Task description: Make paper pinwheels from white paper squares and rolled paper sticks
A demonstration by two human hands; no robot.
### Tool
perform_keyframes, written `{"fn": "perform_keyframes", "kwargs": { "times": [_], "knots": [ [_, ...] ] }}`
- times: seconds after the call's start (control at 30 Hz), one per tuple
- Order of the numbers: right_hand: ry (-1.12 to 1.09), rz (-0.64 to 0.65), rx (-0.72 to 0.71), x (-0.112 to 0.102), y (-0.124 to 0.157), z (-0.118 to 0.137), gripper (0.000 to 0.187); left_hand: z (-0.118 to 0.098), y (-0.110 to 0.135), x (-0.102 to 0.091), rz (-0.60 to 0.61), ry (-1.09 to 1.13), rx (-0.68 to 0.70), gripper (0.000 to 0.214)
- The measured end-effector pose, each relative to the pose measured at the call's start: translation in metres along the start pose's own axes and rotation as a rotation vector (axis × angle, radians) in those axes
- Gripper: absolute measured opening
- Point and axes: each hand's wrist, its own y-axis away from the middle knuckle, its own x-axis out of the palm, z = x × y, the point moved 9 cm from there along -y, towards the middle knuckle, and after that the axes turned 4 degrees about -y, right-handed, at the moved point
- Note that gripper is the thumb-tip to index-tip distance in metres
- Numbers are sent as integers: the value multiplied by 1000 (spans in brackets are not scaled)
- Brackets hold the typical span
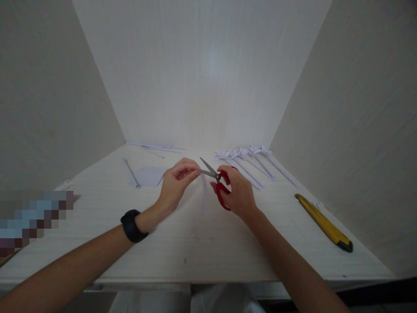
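My right hand [237, 189] grips red-handled scissors [219, 182], fingers through the loops, with the metal blades pointing left and up. My left hand [177, 180], with a black band [133, 226] on its wrist, pinches a thin white paper strip [203, 184] right at the blades. The strip hangs down between the two hands, faint against the pale table [195, 243].
Several finished white paper flowers on long stems [250, 161] lie at the back right. A yellow utility knife [324, 222] rests near the right wall. A paper sheet [148, 176], a thin rod [132, 173] and paper strips [156, 147] lie at the back left. Walls close in three sides.
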Motion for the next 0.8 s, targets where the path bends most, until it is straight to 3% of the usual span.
{"fn": "perform_keyframes", "kwargs": {
  "times": [0.2, 0.8],
  "knots": [
    [78, 59, -20, 6, 2, 0, 23, 0, 1, 3, 38, 8, 2, 4],
    [153, 54, 4, 6, 1, -2, 23, 5, 3, 2, 13, 27, -63, 2]
  ]
}}
